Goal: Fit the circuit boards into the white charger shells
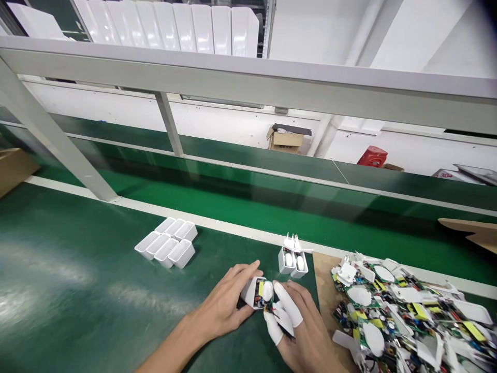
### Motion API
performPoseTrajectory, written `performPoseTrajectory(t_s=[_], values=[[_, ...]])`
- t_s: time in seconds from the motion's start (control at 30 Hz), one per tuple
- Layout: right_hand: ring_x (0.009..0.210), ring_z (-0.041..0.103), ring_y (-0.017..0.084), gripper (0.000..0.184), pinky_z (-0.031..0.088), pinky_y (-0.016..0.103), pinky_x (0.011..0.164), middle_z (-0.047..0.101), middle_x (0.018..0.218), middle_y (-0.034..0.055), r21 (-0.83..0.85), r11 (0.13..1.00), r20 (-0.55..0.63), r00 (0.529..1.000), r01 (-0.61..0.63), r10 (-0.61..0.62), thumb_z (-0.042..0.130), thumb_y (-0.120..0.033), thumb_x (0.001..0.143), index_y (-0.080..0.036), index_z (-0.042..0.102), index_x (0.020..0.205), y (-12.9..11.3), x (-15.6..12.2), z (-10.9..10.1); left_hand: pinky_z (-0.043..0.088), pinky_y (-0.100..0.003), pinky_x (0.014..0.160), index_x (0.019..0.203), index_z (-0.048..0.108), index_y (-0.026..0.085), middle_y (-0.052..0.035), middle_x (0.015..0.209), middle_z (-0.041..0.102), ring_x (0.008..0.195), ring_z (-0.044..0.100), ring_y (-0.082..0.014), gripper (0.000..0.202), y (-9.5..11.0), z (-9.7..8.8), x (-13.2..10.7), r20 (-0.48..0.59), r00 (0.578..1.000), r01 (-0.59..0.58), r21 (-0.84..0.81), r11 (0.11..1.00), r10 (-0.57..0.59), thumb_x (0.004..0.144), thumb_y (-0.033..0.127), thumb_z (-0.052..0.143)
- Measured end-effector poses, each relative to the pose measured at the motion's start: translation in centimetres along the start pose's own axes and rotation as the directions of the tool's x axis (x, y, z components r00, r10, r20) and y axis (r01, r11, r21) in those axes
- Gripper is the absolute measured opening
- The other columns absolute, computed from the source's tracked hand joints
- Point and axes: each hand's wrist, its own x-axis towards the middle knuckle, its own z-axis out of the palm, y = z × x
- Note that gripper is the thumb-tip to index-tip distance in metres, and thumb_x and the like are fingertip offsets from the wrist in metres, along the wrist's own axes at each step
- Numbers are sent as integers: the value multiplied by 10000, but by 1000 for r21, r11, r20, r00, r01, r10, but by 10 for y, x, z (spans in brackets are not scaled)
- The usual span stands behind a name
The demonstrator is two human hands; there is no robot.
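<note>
Left hand [224, 303] pinches a white boxy plastic case [249, 294], right hand [308, 329] a green circuit board [267, 296] at its mouth, short of the green tabletop's [89, 305] far edge.

1. Bright, cool, fairly even light fills the scene.
2. Pale glare streaks the green tabletop [147, 298] at left.
3. Soft reflections and darker bands cross the green conveyor belt [233, 191].
4. Glossy white plastic housings [184, 28] catch highlights.
5. The upper right corner darkens.
6. Small parts in the circuit-board pile [392, 311] blur together.
</note>
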Motion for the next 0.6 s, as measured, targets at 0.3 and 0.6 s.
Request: performPoseTrajectory(t_s=[0.3,0.6], values=[[1253,609,345,616,626,536,957,686,1298,174,26,999,33,999,-35,34,587,-116,988,-156,391,1570,-2,0,-2,506,-505,1122,1672,97,352,-97,1455,604,1333,523,-288,907,1,1,2,10,1000,14,-6,1000,-14,978,113,631],[1264,607,349,615,626,537,967,678,1302,183,13,1000,64,998,-21,20,561,-119,998,-152,382,1586,-3,1,-4,504,-525,1108,1677,96,363,-105,1430,627,1304,564,-307,933,3,1,2,2,1000,2,12,1000,-2,968,127,654]])
